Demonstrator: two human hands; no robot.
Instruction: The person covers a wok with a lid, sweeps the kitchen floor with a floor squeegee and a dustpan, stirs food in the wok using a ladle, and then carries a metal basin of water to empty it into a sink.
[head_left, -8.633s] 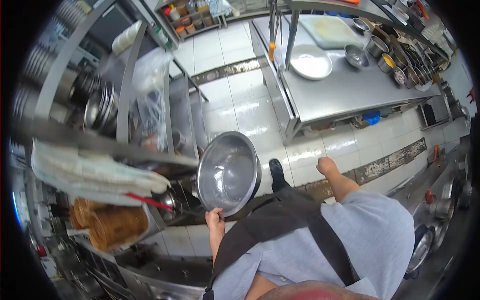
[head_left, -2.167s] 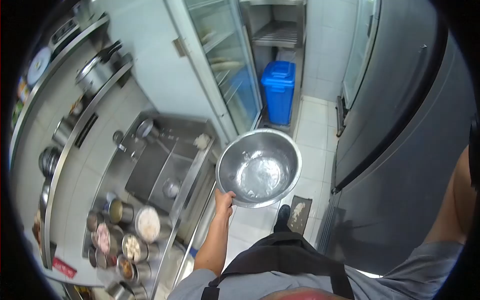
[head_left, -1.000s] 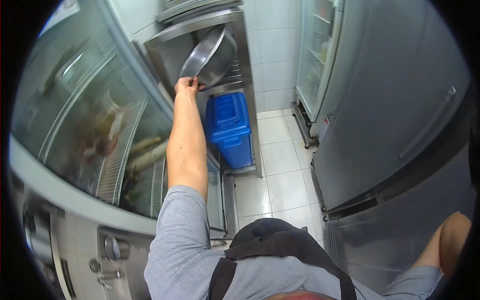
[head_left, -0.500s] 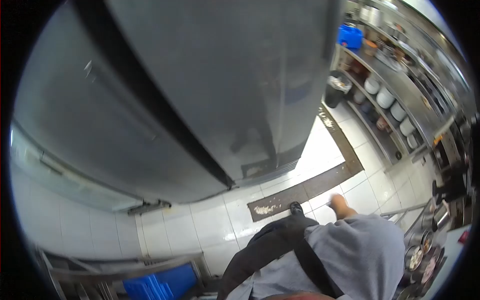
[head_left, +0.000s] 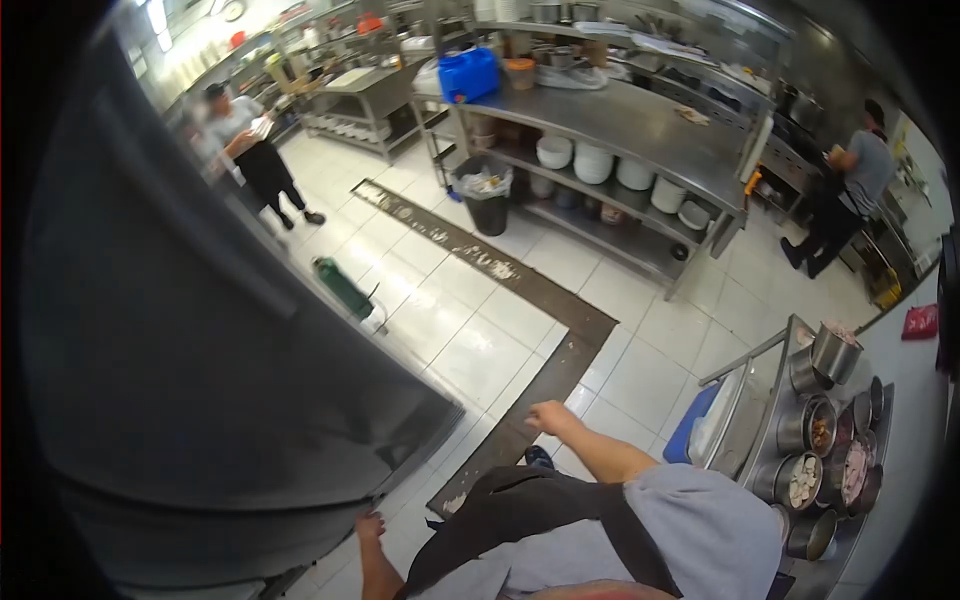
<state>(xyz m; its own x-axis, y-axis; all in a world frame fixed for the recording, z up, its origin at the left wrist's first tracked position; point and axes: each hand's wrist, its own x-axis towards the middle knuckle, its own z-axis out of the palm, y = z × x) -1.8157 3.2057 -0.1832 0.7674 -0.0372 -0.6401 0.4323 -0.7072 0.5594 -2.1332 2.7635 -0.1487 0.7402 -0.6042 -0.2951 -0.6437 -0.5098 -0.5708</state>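
My right hand (head_left: 547, 417) hangs in front of my body above the dark floor strip, with its fingers curled in and nothing visible in them. At the lower left, my left hand (head_left: 370, 524) is beside the edge of a large grey steel cabinet (head_left: 220, 300). Its fingers are small and partly hidden, and I cannot tell whether they touch the steel. A dark apron (head_left: 500, 510) covers my front.
A steel worktable (head_left: 620, 130) bears a blue jerrycan (head_left: 469, 75), with white bowls (head_left: 592, 163) below. A bin (head_left: 487, 195) stands beside it. Metal pots (head_left: 803, 480) fill a rack at right. A green canister (head_left: 343, 287) and two people (head_left: 255, 150) (head_left: 850, 190) are further off.
My view has swung right, away from the steel cabinet, towards the worktable and the two people. My left hand has come into view, and my right forearm now shows.
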